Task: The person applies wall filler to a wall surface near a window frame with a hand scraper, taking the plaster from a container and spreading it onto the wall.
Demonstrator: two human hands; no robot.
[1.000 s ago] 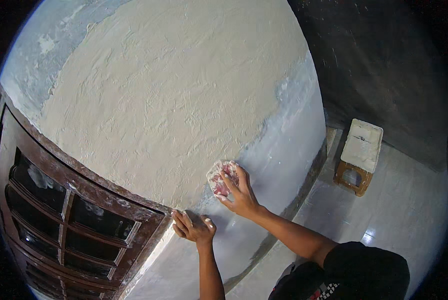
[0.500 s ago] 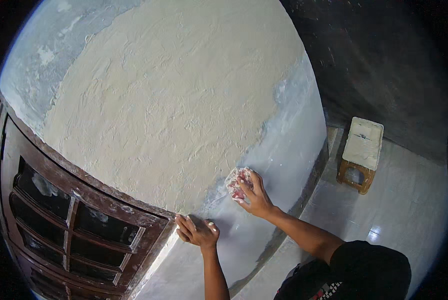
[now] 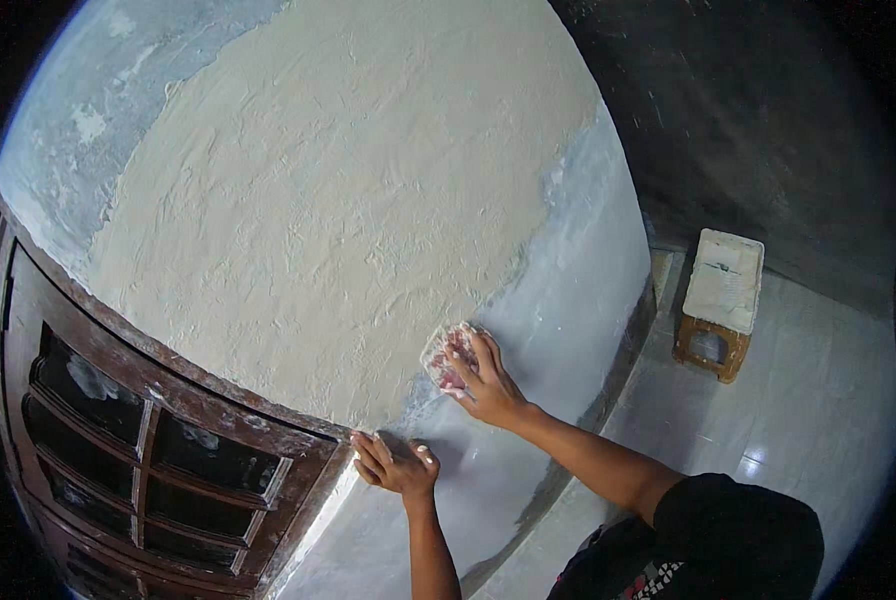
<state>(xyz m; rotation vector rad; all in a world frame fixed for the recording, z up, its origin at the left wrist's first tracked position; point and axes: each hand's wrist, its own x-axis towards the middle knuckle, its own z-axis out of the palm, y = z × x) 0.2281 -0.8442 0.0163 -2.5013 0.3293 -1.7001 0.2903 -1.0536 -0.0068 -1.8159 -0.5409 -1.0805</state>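
Observation:
A broad coat of cream putty [image 3: 348, 180] with a rough, ridged surface covers much of the wall. In my right hand [image 3: 488, 385] is a reddish pad [image 3: 452, 358] caked with putty, pressed flat on the wall at the coat's lower right edge. Its exact kind is hard to make out under the smears. Lower and to the left, my left hand [image 3: 393, 465] leans on the wall by the corner of the door frame, holding nothing. Its fingers are apart, and dabs of putty cling to the fingertips.
A brown wooden door [image 3: 148, 440] with dark glass panes fills the lower left. Blue-grey wall [image 3: 568, 290] shows right of the putty. On the tiled floor [image 3: 808, 400], a brown plastic stool [image 3: 710, 348] carries a white tray [image 3: 725, 280] of putty. A dark wall [image 3: 758, 120] rises behind.
My right hand has slid the pad left and slightly up along the wall, onto the putty's edge. The left hand stays in place.

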